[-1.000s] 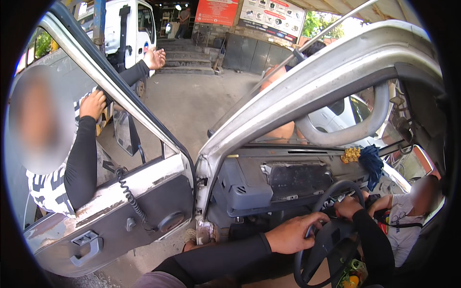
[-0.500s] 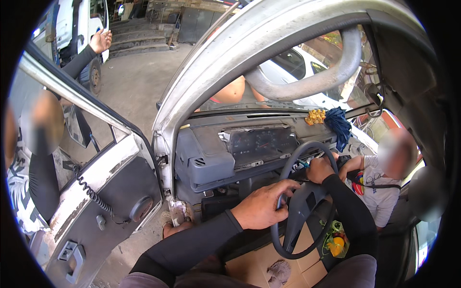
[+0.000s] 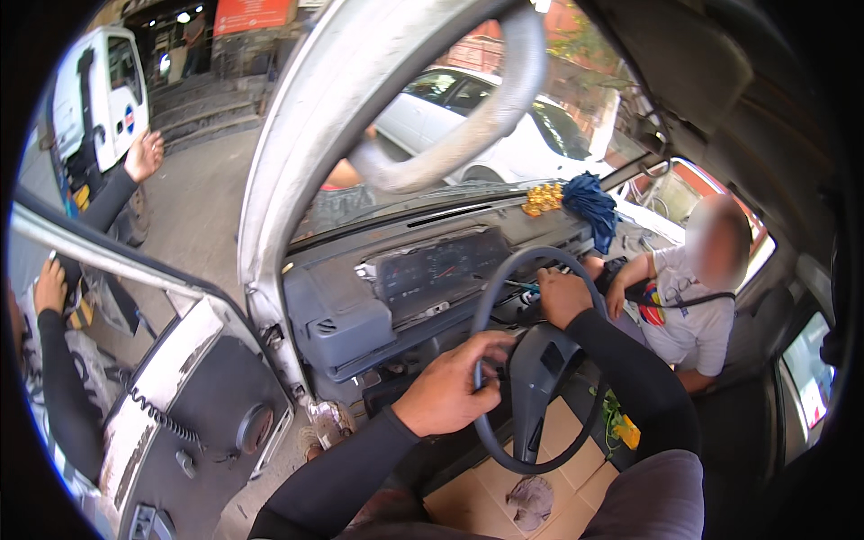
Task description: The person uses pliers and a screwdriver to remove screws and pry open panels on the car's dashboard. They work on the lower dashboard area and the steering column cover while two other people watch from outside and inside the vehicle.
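Observation:
The grey steering wheel [image 3: 483, 423] stands in front of me. My left hand [image 3: 453, 385] is at its left rim, with fingers curled over the rim and the thumb below. Beyond the upper right of the wheel, my right hand [image 3: 565, 298] is closed around a slim teal-handled tool [image 3: 526, 286]; its exact kind is unclear. That hand is close to the right side of the instrument cluster [image 3: 443, 270], whose surround looks stripped and worn. Black sleeves cover both my forearms.
A seated person [image 3: 688, 310] is at my right. The open door [image 3: 202, 396] is at my left, with another person's black-sleeved arm [image 3: 67, 387] outside it. A blue folded cloth-like item [image 3: 589, 209] sits on the dashboard. Cardboard [image 3: 468, 486] lies beneath the wheel.
My view has shifted, bringing more of the white car outside into sight. Both my hands keep their places at the wheel. Outside the door, the black-sleeved person's hand has come into view.

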Motion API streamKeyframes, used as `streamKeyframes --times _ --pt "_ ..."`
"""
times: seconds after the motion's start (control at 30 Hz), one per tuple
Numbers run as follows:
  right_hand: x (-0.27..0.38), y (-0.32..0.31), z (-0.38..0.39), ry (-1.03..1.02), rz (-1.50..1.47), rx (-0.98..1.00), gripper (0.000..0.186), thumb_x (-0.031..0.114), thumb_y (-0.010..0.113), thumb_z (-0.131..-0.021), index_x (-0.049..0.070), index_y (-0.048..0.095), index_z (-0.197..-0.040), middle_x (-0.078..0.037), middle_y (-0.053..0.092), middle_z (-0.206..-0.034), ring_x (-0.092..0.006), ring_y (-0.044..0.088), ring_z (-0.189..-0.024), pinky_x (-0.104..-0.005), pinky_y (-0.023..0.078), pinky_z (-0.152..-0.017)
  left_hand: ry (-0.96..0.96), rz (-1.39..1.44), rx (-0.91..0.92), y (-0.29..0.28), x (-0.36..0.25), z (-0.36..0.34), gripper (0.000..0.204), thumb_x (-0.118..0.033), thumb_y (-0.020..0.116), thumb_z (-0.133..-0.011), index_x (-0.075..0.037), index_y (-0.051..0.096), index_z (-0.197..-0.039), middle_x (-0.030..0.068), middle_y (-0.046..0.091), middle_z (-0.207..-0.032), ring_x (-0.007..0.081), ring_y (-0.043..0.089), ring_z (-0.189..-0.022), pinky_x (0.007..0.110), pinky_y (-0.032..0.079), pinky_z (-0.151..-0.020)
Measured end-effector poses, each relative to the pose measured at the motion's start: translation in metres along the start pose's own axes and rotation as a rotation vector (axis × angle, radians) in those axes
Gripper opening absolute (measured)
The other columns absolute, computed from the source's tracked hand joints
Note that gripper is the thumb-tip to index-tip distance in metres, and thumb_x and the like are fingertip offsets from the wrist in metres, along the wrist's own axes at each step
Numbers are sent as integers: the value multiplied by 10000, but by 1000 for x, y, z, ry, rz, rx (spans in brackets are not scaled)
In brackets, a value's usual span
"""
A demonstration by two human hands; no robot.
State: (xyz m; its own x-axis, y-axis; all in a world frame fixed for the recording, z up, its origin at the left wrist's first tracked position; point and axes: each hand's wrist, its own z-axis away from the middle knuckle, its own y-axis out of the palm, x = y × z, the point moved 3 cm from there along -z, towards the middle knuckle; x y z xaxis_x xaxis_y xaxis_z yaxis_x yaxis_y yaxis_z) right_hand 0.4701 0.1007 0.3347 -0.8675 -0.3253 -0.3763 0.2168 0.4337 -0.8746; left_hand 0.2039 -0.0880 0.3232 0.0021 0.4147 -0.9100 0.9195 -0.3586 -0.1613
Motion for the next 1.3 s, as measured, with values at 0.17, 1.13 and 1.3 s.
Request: streamKeyframes --times 0.17,1.13,1.3 --pt "9 -14 -14 112 -80 369 224 187 679 -910 21 717 -1054 -207 767 -1040 -359 791 -927 -477 637 -811 44 -24 -32 2 2 3 628 54 651 -904 -83 502 -1498 144 676 -1310 204 726 -1053 366 597 -925" --pt "6 13 -11 165 -22 -64 107 171 688 -905 106 741 -971 -131 755 -998 -324 793 -876 -446 636 -746 353 -1007 218 19 195 -261 319 -191 566 -972 -64 754 -1197 207 756 -969 387 760 -947 505 606 -854" --pt "-5 -11 5 151 -70 272 380 399 755 -916 23 806 -907 -216 802 -979 -346 797 -922 -470 626 -798 318 -1044 202 19 150 -247 233 -245 605 -943 -75 758 -985 206 739 -872 405 753 -836 521 618 -789"
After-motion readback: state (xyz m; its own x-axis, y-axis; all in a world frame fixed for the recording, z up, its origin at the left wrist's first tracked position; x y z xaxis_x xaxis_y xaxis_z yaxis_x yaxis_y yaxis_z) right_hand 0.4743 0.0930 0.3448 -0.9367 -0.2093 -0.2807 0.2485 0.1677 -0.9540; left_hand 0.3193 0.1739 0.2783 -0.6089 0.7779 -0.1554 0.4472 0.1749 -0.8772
